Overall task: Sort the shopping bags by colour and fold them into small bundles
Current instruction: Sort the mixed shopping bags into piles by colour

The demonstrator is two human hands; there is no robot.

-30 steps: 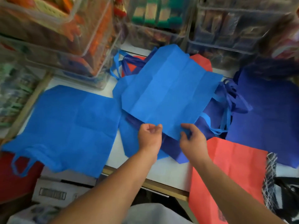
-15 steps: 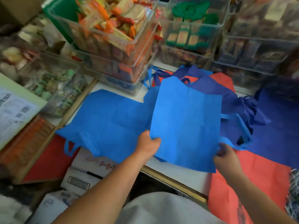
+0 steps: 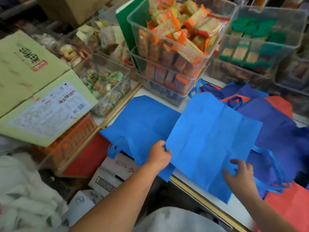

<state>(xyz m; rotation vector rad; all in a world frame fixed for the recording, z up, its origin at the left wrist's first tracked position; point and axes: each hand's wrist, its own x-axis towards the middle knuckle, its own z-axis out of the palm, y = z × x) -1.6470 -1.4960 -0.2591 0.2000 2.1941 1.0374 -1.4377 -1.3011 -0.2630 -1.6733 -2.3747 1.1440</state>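
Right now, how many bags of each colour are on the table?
Light blue: 2, the lifted bag and the flat bag.
Dark blue: at least 2, the middle bag and the right bag.
Red: 2, the back bag and the near bag.
Total: at least 6; overlaps may hide more.

Chinese print on the green carton (image 3: 46, 111) blurs beyond reading

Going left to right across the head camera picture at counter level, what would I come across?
From the left: pale green cardboard box → clear bin of green-wrapped sweets → flat light blue bag → left hand → held light blue bag → dark blue bags.
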